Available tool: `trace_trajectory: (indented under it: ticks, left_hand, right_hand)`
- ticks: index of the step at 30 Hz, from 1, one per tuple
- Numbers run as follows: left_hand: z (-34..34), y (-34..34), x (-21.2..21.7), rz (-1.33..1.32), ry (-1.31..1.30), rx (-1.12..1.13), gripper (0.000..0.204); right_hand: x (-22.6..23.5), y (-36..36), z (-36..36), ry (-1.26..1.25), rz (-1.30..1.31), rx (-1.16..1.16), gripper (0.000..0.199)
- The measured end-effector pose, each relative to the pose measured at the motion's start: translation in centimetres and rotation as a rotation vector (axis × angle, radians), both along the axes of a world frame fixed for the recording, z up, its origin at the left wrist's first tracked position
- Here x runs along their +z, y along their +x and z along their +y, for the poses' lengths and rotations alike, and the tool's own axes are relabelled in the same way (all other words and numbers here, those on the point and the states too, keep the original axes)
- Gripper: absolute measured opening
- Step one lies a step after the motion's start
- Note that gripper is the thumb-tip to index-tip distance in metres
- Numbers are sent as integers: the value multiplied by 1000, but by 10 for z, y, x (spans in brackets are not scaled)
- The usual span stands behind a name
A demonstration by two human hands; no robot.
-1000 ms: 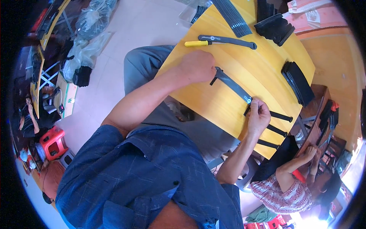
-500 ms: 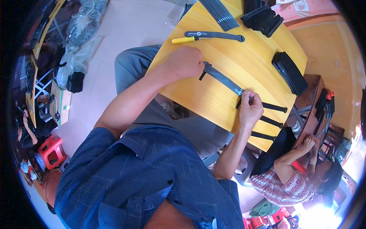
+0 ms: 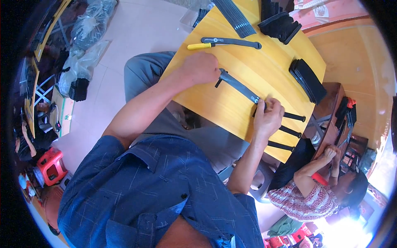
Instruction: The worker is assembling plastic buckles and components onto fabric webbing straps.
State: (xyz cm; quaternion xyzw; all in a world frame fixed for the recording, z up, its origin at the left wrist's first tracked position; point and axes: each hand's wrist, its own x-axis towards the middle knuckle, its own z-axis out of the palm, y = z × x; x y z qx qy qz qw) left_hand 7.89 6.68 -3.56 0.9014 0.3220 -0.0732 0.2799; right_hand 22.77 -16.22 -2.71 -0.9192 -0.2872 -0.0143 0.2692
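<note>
A dark grey strap (image 3: pixel 240 87) with pale print near its right end lies slantwise on the yellow wooden table (image 3: pixel 194 93). My left hand (image 3: pixel 201 67) is closed, its fingertips pinching the strap's left end, where a short black tab hangs down. At the other end, my right hand (image 3: pixel 269 118) has its thumb and curled fingers on the strap beside the print. Beyond my left hand lies a yellow-handled tool (image 3: pixel 199 46) with a thin shaft, against another dark strap (image 3: pixel 235 41). Several narrow black straps (image 3: pixel 290 132) poke out to the right of my right hand.
Overlapping grey straps (image 3: pixel 235 18) lie at the table's far edge, near a black fabric pile (image 3: pixel 280 27). A black stack (image 3: pixel 308 82) stands at the right. Another person (image 3: pixel 306 190) sits beyond the right edge. A red stool (image 3: pixel 52 165) is at far left.
My right hand's fingers have shifted and spread slightly at the strap's end. My left hand keeps its pinch. The whole table appears a little further left in view.
</note>
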Motion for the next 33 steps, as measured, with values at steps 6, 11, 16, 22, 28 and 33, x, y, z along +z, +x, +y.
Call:
trace_trajectory:
  ticks: [6,11,16,22,28,33]
  left_hand:
    - [-23,-37,8,-366,-3,147,26]
    - [-72,-53,1,-534,368,-183,50]
    - [-76,-43,-18,-447,315,-304,68]
    - [-58,-45,-26,-375,263,-309,85]
    - [-60,-43,-24,-317,241,-302,89]
    - [-59,-44,-20,-281,262,-324,90]
  right_hand:
    - [-3,-13,-4,72,-326,226,58]
    - [-12,-52,7,-169,-177,529,69]
    - [-19,-53,13,-292,-146,627,79]
    - [-23,-33,-8,-348,-156,597,87]
    - [-24,-10,-42,-398,-151,474,90]
    - [-29,-21,-41,-413,-177,332,93]
